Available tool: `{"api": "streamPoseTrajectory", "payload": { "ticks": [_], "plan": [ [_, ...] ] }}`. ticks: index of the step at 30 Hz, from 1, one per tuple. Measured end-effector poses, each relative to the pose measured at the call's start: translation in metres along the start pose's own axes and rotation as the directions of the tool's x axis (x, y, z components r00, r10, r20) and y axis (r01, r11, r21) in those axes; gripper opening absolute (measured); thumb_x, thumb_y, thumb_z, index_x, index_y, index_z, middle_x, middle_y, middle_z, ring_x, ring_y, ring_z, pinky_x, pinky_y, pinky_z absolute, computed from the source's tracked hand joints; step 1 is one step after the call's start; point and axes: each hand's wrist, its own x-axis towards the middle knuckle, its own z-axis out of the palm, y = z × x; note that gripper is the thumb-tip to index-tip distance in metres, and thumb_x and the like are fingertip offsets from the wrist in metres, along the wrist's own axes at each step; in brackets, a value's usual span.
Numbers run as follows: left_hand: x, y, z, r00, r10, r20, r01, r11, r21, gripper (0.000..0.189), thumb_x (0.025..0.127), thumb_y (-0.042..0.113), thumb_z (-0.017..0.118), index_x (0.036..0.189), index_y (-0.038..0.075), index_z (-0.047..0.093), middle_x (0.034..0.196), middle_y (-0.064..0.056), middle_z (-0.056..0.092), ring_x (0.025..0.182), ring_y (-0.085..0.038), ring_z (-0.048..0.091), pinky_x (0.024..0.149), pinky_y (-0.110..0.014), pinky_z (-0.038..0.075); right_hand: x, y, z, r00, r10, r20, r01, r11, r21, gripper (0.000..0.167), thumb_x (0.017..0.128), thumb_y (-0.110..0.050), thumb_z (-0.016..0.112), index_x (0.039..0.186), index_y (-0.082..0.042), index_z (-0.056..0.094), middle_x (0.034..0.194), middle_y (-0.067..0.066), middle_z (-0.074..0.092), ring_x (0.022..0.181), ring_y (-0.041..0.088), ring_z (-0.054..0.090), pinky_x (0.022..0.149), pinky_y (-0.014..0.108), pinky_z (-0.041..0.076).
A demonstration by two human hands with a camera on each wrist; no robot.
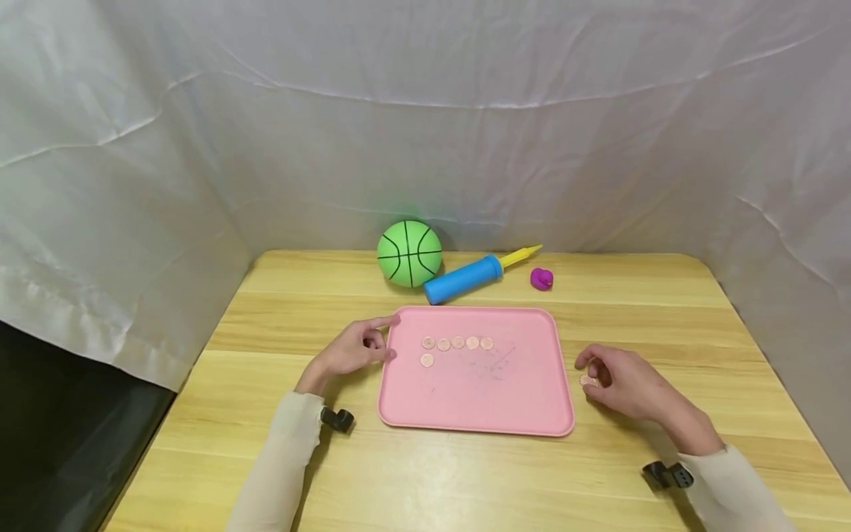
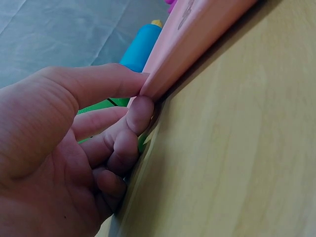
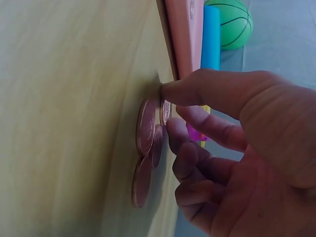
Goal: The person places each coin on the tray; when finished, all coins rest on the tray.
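Note:
A pink tray (image 1: 479, 410) lies on the wooden table. My left hand (image 1: 352, 347) is at its left edge; in the left wrist view the thumb and a finger pinch the tray's rim. On the tray several copper-coloured coins (image 1: 457, 343) form a row, with a single coin (image 1: 427, 360) below the row's left end. Right of the tray, my right hand (image 1: 625, 380) is down at the table. There the right wrist view shows a coin (image 3: 166, 112) between the thumb and a fingertip, beside a few other coins (image 3: 146, 127) lying flat and partly overlapping.
Behind the tray are a green ball (image 1: 409, 253) with black lines, a blue hand pump (image 1: 464, 279) with a yellow nozzle, and a small purple toy duck (image 1: 541, 278). Pale cloth (image 1: 479, 148) hangs around the back and sides of the table (image 1: 432, 488).

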Motion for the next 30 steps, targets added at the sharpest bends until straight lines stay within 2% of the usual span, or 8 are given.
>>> {"api": "streamPoseTrajectory", "payload": {
  "ticks": [4, 8, 12, 16, 22, 30],
  "plan": [
    [0.0007, -0.0001, 0.0006, 1.0, -0.005, 0.003, 0.004, 1.0, 0.009, 0.073, 0.096, 0.007, 0.08, 0.162, 0.004, 0.05, 0.088, -0.004, 0.069, 0.079, -0.014, 0.058, 0.07, -0.022, 0.047, 0.0017, -0.0011, -0.0011, 1.0, 0.011, 0.022, -0.012, 1.0, 0.007, 0.024, 0.09, -0.006, 0.082, 0.111, -0.008, 0.071, 0.085, -0.005, 0.058, 0.075, 0.005, 0.048, 0.067, 0.024, 0.041],
    [0.0014, -0.0003, 0.0008, 1.0, -0.008, 0.001, 0.008, 1.0, 0.006, 0.073, 0.096, 0.007, 0.08, 0.162, 0.004, 0.05, 0.088, -0.004, 0.069, 0.078, -0.014, 0.058, 0.07, -0.022, 0.046, 0.0027, -0.0007, -0.0023, 0.998, -0.007, 0.058, 0.004, 0.999, 0.036, 0.016, 0.093, -0.005, 0.08, 0.107, -0.006, 0.072, 0.084, -0.005, 0.06, 0.075, 0.003, 0.049, 0.066, 0.023, 0.044],
    [0.0019, -0.0008, 0.0002, 1.0, 0.001, -0.001, -0.001, 1.0, 0.005, 0.073, 0.096, 0.007, 0.08, 0.162, 0.002, 0.05, 0.088, -0.005, 0.069, 0.079, -0.014, 0.058, 0.07, -0.022, 0.047, 0.0033, 0.0009, -0.0047, 0.998, 0.004, 0.068, -0.005, 1.0, 0.017, 0.011, 0.095, -0.009, 0.081, 0.102, -0.007, 0.072, 0.086, -0.003, 0.063, 0.079, 0.008, 0.052, 0.069, 0.025, 0.046],
    [0.0023, -0.0016, -0.0002, 1.0, 0.008, 0.0, -0.008, 1.0, 0.001, 0.073, 0.095, 0.007, 0.081, 0.161, 0.0, 0.05, 0.088, -0.007, 0.069, 0.078, -0.014, 0.058, 0.069, -0.022, 0.046, 0.0038, 0.0017, -0.0066, 0.998, 0.021, 0.058, -0.02, 1.0, -0.017, 0.015, 0.095, -0.013, 0.083, 0.104, -0.007, 0.073, 0.09, -0.002, 0.064, 0.082, 0.012, 0.053, 0.07, 0.026, 0.045],
    [0.0026, -0.0019, 0.0002, 1.0, 0.015, -0.001, -0.015, 1.0, -0.003, 0.073, 0.095, 0.007, 0.081, 0.161, 0.0, 0.05, 0.088, -0.006, 0.069, 0.077, -0.013, 0.058, 0.068, -0.022, 0.046, 0.0059, -0.0002, -0.0055, 0.998, 0.009, 0.064, -0.01, 1.0, 0.006, 0.023, 0.094, -0.009, 0.08, 0.114, -0.002, 0.071, 0.092, -0.002, 0.065, 0.081, 0.008, 0.053, 0.07, 0.024, 0.047],
    [0.0004, -0.0014, -0.0004, 1.0, 0.019, 0.008, -0.019, 1.0, -0.005, 0.074, 0.095, 0.006, 0.08, 0.162, -0.001, 0.049, 0.088, -0.007, 0.07, 0.078, -0.014, 0.059, 0.068, -0.022, 0.047, 0.0046, -0.0047, -0.0021, 0.999, -0.025, 0.038, 0.025, 1.0, 0.007, 0.022, 0.092, -0.002, 0.08, 0.112, -0.005, 0.07, 0.088, -0.002, 0.059, 0.079, 0.008, 0.05, 0.068, 0.024, 0.043]
  ]
}}
